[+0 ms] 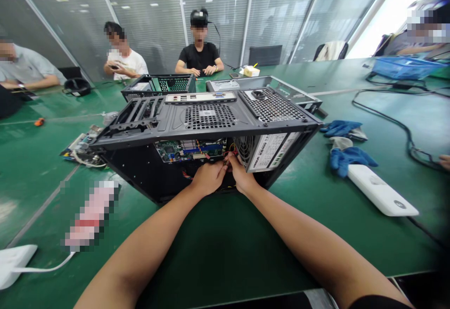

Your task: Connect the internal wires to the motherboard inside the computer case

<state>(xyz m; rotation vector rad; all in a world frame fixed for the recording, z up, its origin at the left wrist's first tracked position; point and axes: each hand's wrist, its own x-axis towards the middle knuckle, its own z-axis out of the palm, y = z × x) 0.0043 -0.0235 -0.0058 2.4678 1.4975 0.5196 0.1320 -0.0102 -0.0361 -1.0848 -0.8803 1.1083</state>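
A black computer case (130, 168) lies in front of me with its open side facing me and its vented rear panel on top. Both of my hands reach inside it. My left hand (209, 177) is closed, its fingertips pinched just below the motherboard (172, 151). Beside it, my right hand (241, 172) is closed too, with thumb and fingers meeting the left fingertips. Thin coloured wires (232, 148) run right behind the fingers; what the pinch holds is too small to tell. The power supply (272, 152) with its fan sits just right of my right hand.
Blue gloves (351, 154) and a white power bank (381, 189) lie right. Left are a loose circuit board (82, 147), a blurred-out phone-like item (92, 215) and a white adapter (16, 264). More case frames (160, 84) stand behind. A blue basket (404, 67) and several people are farther off.
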